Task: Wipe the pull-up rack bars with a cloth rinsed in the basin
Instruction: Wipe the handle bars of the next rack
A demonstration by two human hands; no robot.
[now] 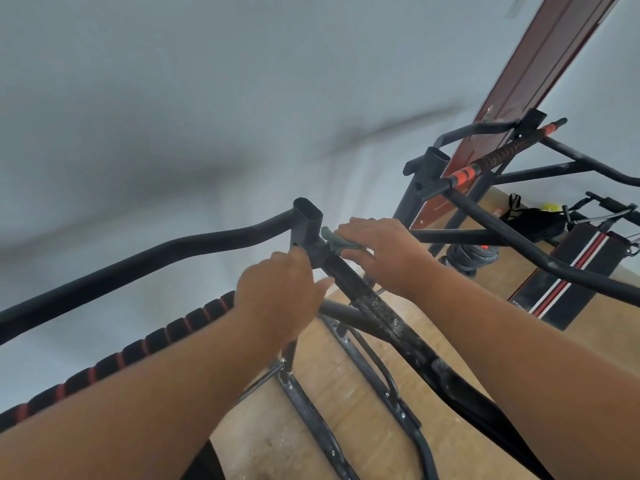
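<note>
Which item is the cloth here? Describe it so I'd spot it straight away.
Find the near black rack post with its open top. On the bar joining it, the right hand presses a small grey-green cloth. It is the only soft, crumpled thing among the metal tubes.

A cloth (334,241) lies on the rack bar (349,282), right of the upright post (306,225).
</note>
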